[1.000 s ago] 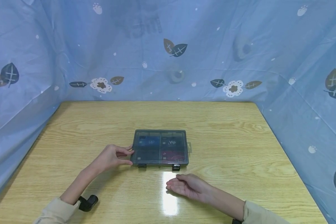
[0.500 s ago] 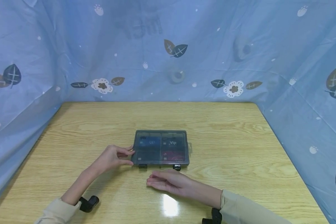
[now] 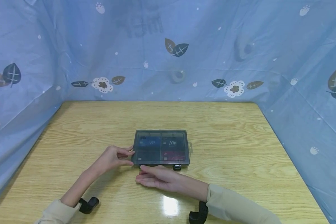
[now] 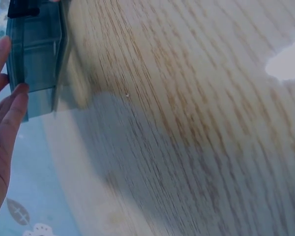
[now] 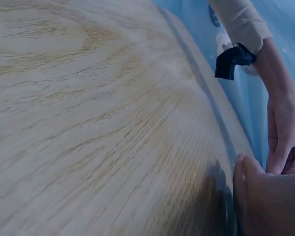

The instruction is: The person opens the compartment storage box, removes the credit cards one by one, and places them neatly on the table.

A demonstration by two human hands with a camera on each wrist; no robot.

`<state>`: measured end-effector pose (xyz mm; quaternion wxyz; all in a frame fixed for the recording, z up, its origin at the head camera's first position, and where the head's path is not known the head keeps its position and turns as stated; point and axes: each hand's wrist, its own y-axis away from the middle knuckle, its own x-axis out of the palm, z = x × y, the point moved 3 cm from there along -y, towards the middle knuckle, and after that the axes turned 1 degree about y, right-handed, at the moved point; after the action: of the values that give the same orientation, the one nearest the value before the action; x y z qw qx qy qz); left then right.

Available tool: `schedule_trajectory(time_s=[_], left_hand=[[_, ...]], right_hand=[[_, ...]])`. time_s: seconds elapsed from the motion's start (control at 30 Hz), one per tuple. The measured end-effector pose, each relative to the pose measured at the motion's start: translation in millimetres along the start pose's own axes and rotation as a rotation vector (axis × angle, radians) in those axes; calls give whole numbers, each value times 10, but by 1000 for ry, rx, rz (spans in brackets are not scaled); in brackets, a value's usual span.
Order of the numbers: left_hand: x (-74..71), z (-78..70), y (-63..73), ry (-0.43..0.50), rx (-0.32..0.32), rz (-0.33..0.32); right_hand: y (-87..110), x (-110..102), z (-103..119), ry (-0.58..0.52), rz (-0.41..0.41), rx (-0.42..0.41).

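A flat plastic storage box (image 3: 148,154) with a smoky see-through lid lies closed on the table. Blue, dark and red cards, two printed "VIP", show through the lid. My left hand (image 3: 112,157) grips the box's left end, thumb at the front corner and fingers along the side. My right hand (image 3: 162,179) is at the front edge, its thumb right at the left latch and its other fingers loosely extended below. The right-hand latch (image 3: 177,167) is uncovered. In the left wrist view, a black latch (image 4: 23,7) sits on the box's front (image 4: 39,54).
The box lies near the middle of a wood-grain table (image 3: 226,140). A clear tab (image 3: 190,147) sticks out from its right side. Blue patterned cloth (image 3: 145,77) hangs round the back and sides. A black wrist camera (image 3: 198,213) is strapped to my right wrist.
My right hand has moved left along the front of the box, from below the right latch to the left latch. The left hand and the box have stayed in place.
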<state>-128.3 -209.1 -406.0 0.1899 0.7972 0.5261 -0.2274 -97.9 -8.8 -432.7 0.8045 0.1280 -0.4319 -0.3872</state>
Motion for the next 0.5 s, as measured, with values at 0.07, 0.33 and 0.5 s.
schedule_trajectory(time_s=[0.07,0.33,0.5], left_hand=[[3,1,0,2,-2,-1],[8,7,-5,30,-6,6],[5,9,-5,33,-6,3]], right_hand=[[-27,23,-15,-3,4,11],[-116,37,-76,-59,11,8],[-171,61,-105,-75,-4,-36]])
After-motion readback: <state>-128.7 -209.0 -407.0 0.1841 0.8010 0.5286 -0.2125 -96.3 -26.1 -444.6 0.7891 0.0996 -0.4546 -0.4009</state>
